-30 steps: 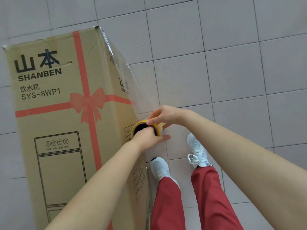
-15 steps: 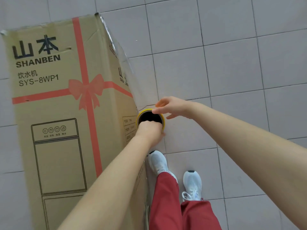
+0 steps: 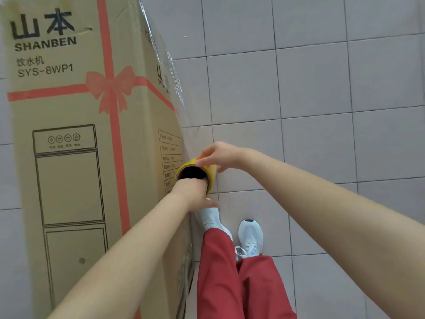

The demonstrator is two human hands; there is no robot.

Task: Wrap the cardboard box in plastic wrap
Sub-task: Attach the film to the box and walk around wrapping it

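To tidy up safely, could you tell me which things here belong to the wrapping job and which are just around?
Job: tall brown cardboard box; yellow-cored roll of clear plastic wrap; stretched clear film.
Just around: grey floor tiles; white sneakers; red trousers.

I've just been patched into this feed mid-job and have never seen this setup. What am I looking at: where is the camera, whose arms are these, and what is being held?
There is no machine here. A person works with bare hands, and the single view comes from a camera worn on their head, looking forward and down along both arms.

A tall cardboard box stands on a grey tiled floor. Beside it are the person's own white shoes and red trousers.

Both hands hold a roll with a yellow rim, seen end-on beside the box's side face. The left hand grips its near edge, with its fingers hidden, seemingly in the dark core. The right hand holds the far edge. Clear plastic wrap stretches from the roll along the box's side to its far corner.
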